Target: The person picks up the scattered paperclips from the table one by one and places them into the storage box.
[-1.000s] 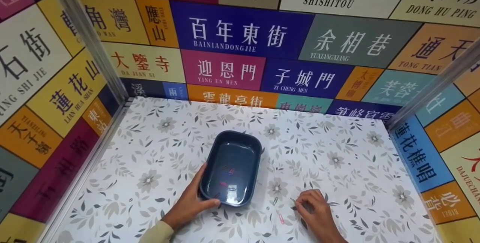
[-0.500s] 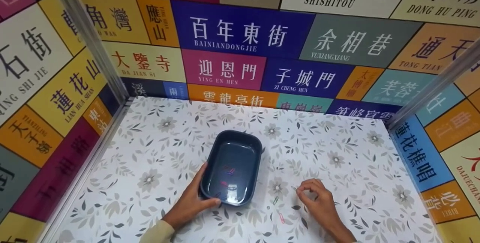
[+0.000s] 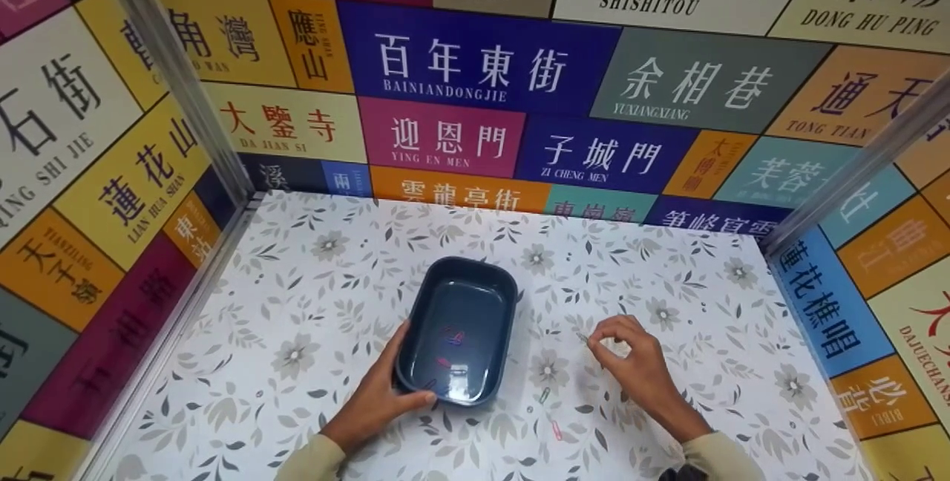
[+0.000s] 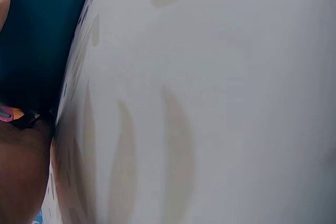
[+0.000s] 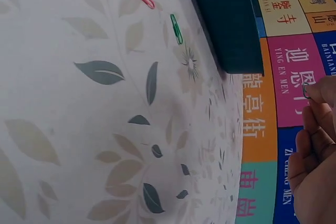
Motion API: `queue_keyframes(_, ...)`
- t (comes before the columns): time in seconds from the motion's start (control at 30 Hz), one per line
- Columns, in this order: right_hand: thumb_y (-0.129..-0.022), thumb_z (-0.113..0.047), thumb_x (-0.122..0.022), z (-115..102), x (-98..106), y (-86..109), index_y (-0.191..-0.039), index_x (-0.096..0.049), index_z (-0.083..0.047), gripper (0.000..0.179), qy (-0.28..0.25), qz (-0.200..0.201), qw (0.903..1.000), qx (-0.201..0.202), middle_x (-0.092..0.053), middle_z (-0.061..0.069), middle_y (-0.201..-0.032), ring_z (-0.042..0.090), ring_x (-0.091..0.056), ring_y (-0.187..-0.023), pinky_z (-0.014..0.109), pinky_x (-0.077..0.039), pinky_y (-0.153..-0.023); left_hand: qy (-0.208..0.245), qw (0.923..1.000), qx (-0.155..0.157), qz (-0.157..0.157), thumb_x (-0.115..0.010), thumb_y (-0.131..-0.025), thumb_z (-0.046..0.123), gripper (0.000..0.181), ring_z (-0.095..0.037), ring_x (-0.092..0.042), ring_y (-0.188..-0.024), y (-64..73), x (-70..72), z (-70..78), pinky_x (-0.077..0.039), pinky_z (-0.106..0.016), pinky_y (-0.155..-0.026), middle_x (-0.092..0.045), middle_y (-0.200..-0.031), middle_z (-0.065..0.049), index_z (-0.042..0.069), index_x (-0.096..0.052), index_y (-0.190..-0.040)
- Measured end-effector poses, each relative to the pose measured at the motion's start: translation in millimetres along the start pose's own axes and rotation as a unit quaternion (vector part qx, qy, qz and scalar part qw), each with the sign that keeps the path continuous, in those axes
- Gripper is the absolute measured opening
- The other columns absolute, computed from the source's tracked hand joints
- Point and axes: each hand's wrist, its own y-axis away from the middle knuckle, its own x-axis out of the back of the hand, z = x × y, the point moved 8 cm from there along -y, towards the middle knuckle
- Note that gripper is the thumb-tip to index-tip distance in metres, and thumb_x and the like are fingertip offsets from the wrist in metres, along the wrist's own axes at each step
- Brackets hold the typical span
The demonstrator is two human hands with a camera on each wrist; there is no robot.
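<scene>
A deep, dark blue rectangular baking dish (image 3: pixel 475 325) stands on the patterned table, with several small coloured paper clips (image 3: pixel 454 338) inside it. My left hand (image 3: pixel 371 403) grips its near left corner, thumb at the near rim and fingers along the outer wall. To the right of the dish, my right hand (image 3: pixel 631 358) pinches a small paper clip (image 5: pixel 305 91) between thumb and forefinger, above the tabletop. Between dish and right hand lie a green paper clip (image 3: pixel 545 395) and a pink paper clip (image 3: pixel 557 430), both also in the right wrist view.
The tabletop (image 3: pixel 334 318) has a white covering printed with leaves and flowers. Panels with colourful place-name signs (image 3: pixel 475 58) enclose it at the back and both sides, joined by metal corner posts (image 3: pixel 178 73).
My right hand has lifted and moved away from me, over the table, with the paper clip in its pinch; more of its sleeve shows. The left hand and dish stay put.
</scene>
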Motion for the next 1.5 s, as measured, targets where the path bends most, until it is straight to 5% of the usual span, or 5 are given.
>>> queue_keyframes(0.33, -0.091, 0.010, -0.083, -15.8, -16.7, -27.9, -0.092, -0.079, -0.016, 0.026, -0.010, -0.057, 0.9982, 0.017, -0.074, 0.005, -0.098, 0.021, -0.063, -0.096, 0.024, -0.045, -0.079, 0.005, 1.0000, 0.001, 0.001, -0.098, -0.085, 0.032, 0.128, -0.032, -0.014, -0.169, 0.9, 0.2, -1.4, -0.012, -0.058, -0.135, -0.016, -0.184, -0.003, 0.022, -0.012, -0.179)
queue_keyframes(0.57, -0.093, 0.009, -0.081, -23.7, -42.8, -34.3, -0.092, -0.078, -0.018, 0.028, -0.017, -0.112, 0.9934, 0.021, -0.072, 0.000, -0.097, 0.020, -0.065, -0.097, 0.021, -0.049, -0.094, 0.005, 0.9999, -0.009, 0.003, -0.098, -0.084, 0.033, 0.128, -0.031, -0.016, -0.169, 0.5, -1.1, -0.3, -0.012, -0.057, -0.135, -0.016, -0.184, -0.002, 0.022, -0.012, -0.179)
queue_keyframes(0.8, -0.093, 0.009, -0.080, -29.3, -68.6, -39.5, -0.090, -0.078, -0.015, 0.025, -0.024, -0.151, 0.9871, 0.047, -0.072, -0.002, -0.094, 0.022, -0.064, -0.093, 0.029, -0.053, -0.091, -0.005, 1.0000, -0.004, -0.005, -0.097, -0.085, 0.033, 0.128, -0.031, -0.016, -0.169, -0.6, -1.4, 1.0, -0.013, -0.057, -0.135, -0.014, -0.185, -0.003, 0.023, -0.011, -0.180)
queue_keyframes(1.5, -0.097, -0.004, -0.082, -47.6, -115.1, -58.4, -0.091, -0.078, -0.013, 0.011, 0.045, -0.260, 0.9631, 0.051, -0.070, -0.002, -0.100, 0.016, -0.059, -0.101, 0.038, -0.056, -0.092, -0.001, 1.0000, -0.007, -0.002, -0.098, -0.084, 0.033, 0.129, -0.029, -0.016, -0.169, -0.8, -0.3, 0.7, -0.013, -0.056, -0.135, -0.014, -0.184, 0.000, 0.024, -0.010, -0.180)
